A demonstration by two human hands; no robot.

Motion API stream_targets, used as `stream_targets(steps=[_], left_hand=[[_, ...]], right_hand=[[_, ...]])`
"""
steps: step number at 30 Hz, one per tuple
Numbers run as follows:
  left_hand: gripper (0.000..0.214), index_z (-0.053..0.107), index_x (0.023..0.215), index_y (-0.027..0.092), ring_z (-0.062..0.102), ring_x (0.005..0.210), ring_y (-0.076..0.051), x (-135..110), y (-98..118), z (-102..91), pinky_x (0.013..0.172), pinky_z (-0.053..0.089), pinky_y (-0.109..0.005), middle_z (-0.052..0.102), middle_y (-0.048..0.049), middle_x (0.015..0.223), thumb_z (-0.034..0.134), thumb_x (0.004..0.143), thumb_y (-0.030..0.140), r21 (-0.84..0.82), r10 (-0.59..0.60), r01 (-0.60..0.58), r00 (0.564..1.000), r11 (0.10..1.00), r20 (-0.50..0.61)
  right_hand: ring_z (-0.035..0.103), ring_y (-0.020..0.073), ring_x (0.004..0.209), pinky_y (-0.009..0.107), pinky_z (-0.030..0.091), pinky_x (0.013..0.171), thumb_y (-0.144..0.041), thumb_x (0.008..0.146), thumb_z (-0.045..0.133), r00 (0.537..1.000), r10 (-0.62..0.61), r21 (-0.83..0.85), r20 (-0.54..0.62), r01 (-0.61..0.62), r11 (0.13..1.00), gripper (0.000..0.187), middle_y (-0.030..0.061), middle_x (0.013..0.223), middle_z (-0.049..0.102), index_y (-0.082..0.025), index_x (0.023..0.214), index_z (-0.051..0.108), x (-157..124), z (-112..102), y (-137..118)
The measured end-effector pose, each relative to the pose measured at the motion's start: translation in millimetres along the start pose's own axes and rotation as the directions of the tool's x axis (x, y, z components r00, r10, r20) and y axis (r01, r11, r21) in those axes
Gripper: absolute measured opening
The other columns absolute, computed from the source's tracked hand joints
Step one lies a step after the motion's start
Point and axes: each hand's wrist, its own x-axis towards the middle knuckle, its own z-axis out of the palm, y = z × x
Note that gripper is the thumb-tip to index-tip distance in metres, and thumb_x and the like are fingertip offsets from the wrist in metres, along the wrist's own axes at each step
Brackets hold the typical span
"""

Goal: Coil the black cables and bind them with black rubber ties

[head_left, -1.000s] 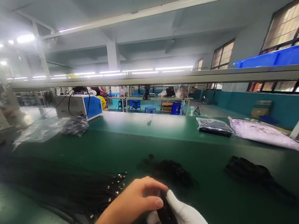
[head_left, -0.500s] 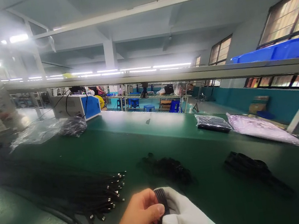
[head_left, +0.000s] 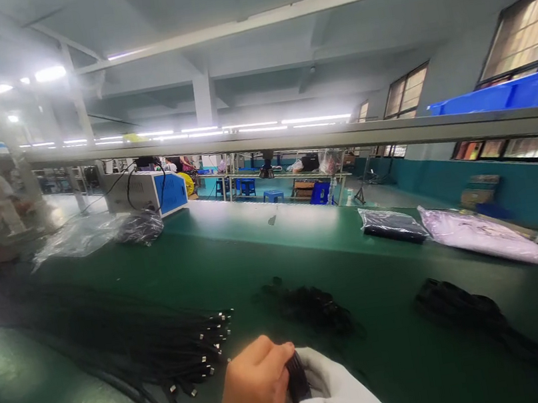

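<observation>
My bare left hand [head_left: 255,395] and my white-gloved right hand [head_left: 336,400] meet at the bottom centre, both closed around a small coiled black cable [head_left: 297,379]. My left fingers pinch its top; the gloved fingers wrap it from the right. To the left lies a long bundle of black cables [head_left: 117,338] with metal plug ends pointing toward my hands. Just beyond my hands sits a small pile of coiled black cables [head_left: 315,306] on the green bench [head_left: 217,263].
Another dark cable pile [head_left: 468,313] lies to the right. Plastic bags [head_left: 486,236] and a dark packet [head_left: 392,225] rest at the far right edge. A blue and grey machine [head_left: 146,191] and clear bags [head_left: 86,234] stand at back left. A shelf rail [head_left: 320,140] crosses overhead.
The coil has been drawn lower and closer between my hands, with the left fingers now covering more of it. The view shifted slightly.
</observation>
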Motion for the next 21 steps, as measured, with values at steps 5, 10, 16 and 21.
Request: stream_targets(steps=[5, 10, 16, 21], left_hand=[[0.031, 0.069, 0.089, 0.018, 0.057, 0.067, -0.013, 13, 5, -3.1, 0.062, 0.042, -0.022, 0.059, -0.0017, 0.076, 0.042, 0.079, 0.005, -0.082, -0.128, 0.13, 0.991, 0.988, 0.034], [0.019, 0.067, 0.095, 0.025, 0.056, 0.066, -0.012, 39, 13, -26.0, 0.062, 0.043, -0.022, 0.063, 0.0023, 0.085, 0.058, 0.079, 0.022, -0.217, -0.343, 0.391, 0.911, 0.894, 0.228], [0.019, 0.065, 0.085, 0.024, 0.058, 0.071, -0.016, 38, -4, -39.2, 0.065, 0.043, -0.025, 0.064, 0.0025, 0.075, 0.049, 0.085, 0.033, -0.152, -0.466, 0.506, 0.852, 0.849, 0.238], [0.017, 0.063, 0.086, 0.025, 0.059, 0.075, -0.016, 28, -13, -44.5, 0.069, 0.043, -0.025, 0.065, 0.0027, 0.082, 0.049, 0.084, 0.033, -0.011, -0.451, 0.47, 0.854, 0.883, 0.259]], right_hand=[[0.06, 0.0172, 0.083, 0.027, 0.048, 0.071, -0.026, 0.066, 0.08, 0.985, -0.067, 0.27, 0.16, 0.021, 0.963, 0.053, 0.0063, 0.101, 0.059, -0.017, 0.113, 0.057, -3, 1, 2], [0.063, 0.0183, 0.094, 0.027, 0.049, 0.078, -0.038, 0.088, 0.06, 0.92, -0.153, 0.545, 0.362, -0.076, 0.835, 0.043, 0.0102, 0.115, 0.061, -0.016, 0.124, 0.054, -7, -17, 10], [0.061, 0.0191, 0.095, 0.03, 0.051, 0.077, -0.036, 0.088, 0.055, 0.945, -0.152, 0.554, 0.29, -0.036, 0.832, 0.046, 0.0117, 0.12, 0.059, -0.013, 0.128, 0.051, -10, -29, 1], [0.062, 0.0212, 0.09, 0.034, 0.053, 0.073, -0.029, 0.078, 0.052, 0.96, -0.109, -0.262, -0.258, 0.039, 0.964, 0.049, 0.0115, 0.115, 0.058, -0.016, 0.126, 0.048, -15, -57, -24]])
